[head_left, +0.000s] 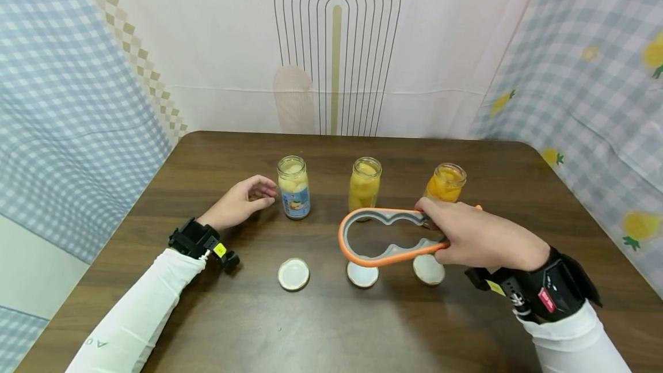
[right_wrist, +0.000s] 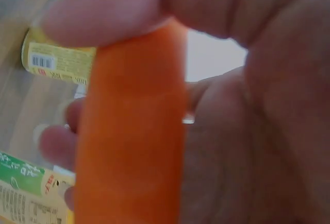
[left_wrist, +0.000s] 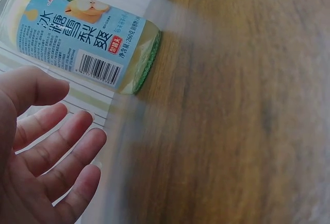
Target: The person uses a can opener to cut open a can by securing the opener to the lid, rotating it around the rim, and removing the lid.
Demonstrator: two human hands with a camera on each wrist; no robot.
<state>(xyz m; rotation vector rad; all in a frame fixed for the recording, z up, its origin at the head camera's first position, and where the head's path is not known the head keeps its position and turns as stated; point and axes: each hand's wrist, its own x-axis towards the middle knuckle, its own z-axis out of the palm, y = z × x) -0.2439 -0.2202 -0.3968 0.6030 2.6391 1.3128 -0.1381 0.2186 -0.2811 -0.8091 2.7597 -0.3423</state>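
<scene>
My right hand [head_left: 481, 235] grips an orange and grey jar opener [head_left: 396, 254], holding it above the table in front of the middle and right jars. In the right wrist view its orange handle [right_wrist: 131, 131] lies between thumb and fingers. Beside the left jar [head_left: 296, 200], my left hand [head_left: 238, 203] has relaxed, slightly bent fingers and holds nothing. That jar has a blue label and pale fruit, and the left wrist view shows a gap to the fingers. A middle jar [head_left: 364, 186] of yellow fruit and a right jar [head_left: 445, 184] of orange fruit stand lidless, partly hidden.
Three round lids lie in front of the jars: a left lid [head_left: 293, 274], a middle lid [head_left: 362, 276] and a right lid [head_left: 429, 269]. The brown wooden table [head_left: 248, 327] ends at a white patterned cloth [head_left: 223, 45], with checked cloths at both sides.
</scene>
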